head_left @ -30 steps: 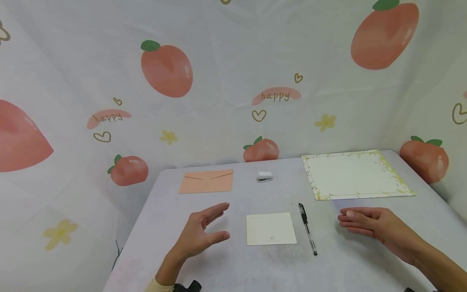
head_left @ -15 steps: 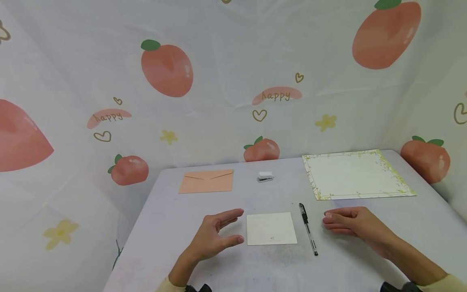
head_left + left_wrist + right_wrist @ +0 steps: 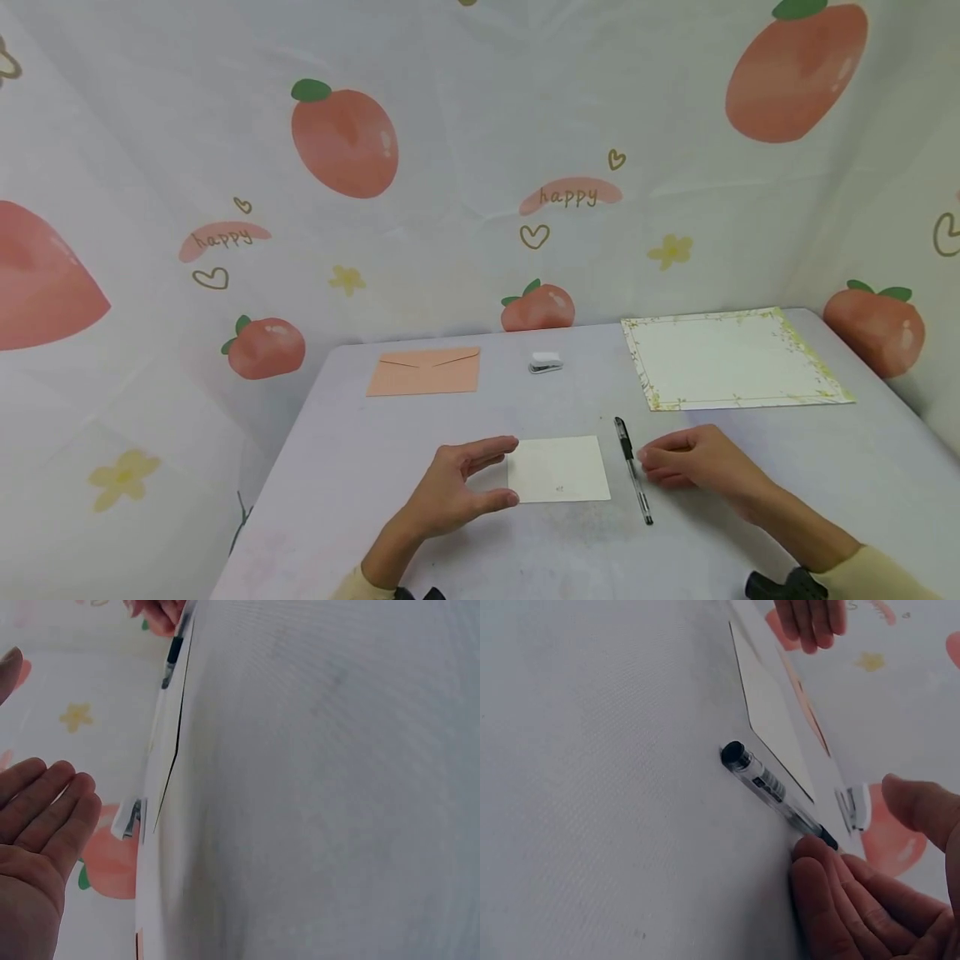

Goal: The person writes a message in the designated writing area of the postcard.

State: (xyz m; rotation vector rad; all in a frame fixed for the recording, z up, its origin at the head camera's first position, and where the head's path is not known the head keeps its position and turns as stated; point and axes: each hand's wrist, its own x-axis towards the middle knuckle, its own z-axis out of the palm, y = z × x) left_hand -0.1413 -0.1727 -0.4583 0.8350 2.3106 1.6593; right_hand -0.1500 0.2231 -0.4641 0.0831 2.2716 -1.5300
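Observation:
My left hand (image 3: 459, 492) hovers at the left edge of a small cream card (image 3: 562, 471), its thumb and fingers spread apart and nothing between them. In the head view its fingertips overlap the card's left corners. To the right of the card lies a black-capped clear pen (image 3: 634, 475), cap end pointing away. Right beside the pen is my right hand (image 3: 693, 462), fingers loosely bent. The right wrist view shows its thumb (image 3: 919, 806) held off from the fingers, and the fingertips close by the cap end of the pen (image 3: 772, 791).
Toward the back of the table (image 3: 315, 500) lie a peach envelope (image 3: 426, 373), a small white stapler (image 3: 545, 362) and a large sheet with a floral border (image 3: 735, 358). A fruit-printed cloth (image 3: 450, 250) hangs close behind the table.
The left hand has moved right, up to the card's left edge. The right hand has come left, close to the pen. Card and pen lie where they were.

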